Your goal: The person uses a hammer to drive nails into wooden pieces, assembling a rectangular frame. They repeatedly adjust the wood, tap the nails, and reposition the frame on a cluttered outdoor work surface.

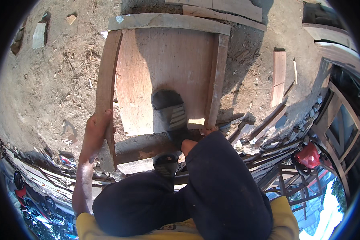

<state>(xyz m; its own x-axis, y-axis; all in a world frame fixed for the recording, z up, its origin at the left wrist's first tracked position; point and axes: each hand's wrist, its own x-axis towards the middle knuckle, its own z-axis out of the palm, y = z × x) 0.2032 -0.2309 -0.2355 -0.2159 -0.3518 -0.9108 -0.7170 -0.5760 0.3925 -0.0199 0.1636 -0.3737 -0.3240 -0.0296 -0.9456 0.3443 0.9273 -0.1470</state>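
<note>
Sawdust-strewn dirt ground (pixel 48 88) is filling most of the frame, with wood offcuts lying in the upper left and a short plank (pixel 278 76) resting on the dirt at the right. At the centre a wooden frame (pixel 168 22) is lying flat, made of a top rail and two side rails around a pale plywood panel (pixel 160 64).

The left hand (pixel 95 134), at centre left, is gripping the left rail (pixel 107 80) near its lower end, fingers wrapped over the edge of the wood and the forearm reaching up from the lower left. The right hand (pixel 209 130) is mostly hidden behind the raised knee; only a few fingertips are showing at the foot of the right rail (pixel 217 80), touching it, and I cannot tell whether they are closing around it.

One foot in a striped sandal (pixel 170 114) is pressing down on the lower part of the panel, while the other sandal (pixel 166 164) is resting just below a rough beam (pixel 140 148) crossing under the frame. Dark trousers are filling the lower centre. Stacked timber (pixel 268 124) is lying at the right, and a red tool (pixel 308 157) is sitting beyond it at the lower right.
</note>
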